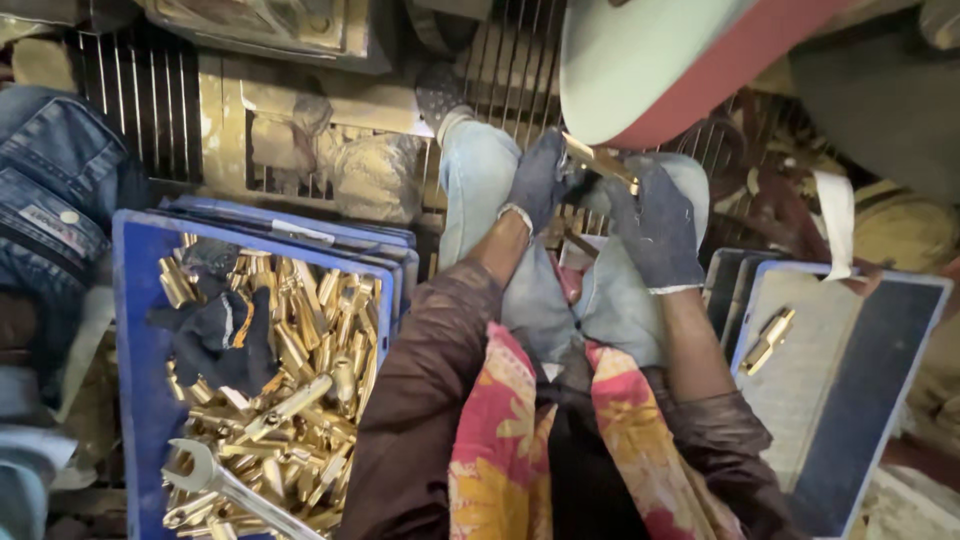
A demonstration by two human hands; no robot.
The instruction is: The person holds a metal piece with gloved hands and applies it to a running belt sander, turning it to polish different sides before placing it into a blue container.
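Both my hands wear dark gloves and meet on one brass part (601, 162), held up against the edge of a big pale wheel with a red rim (660, 60). My left hand (538, 178) grips the part's near end. My right hand (655, 222) grips it from the right and below. My knees in light jeans (480, 170) lie under the hands.
A blue crate (135, 330) at my left holds several brass parts, a dark glove (220, 335) and a steel spanner (215, 480). At my right a blue tray (850, 370) carries a brass piece (768, 340). Another person's denim leg (50, 190) is at far left. A metal grate floor (150, 100) lies ahead.
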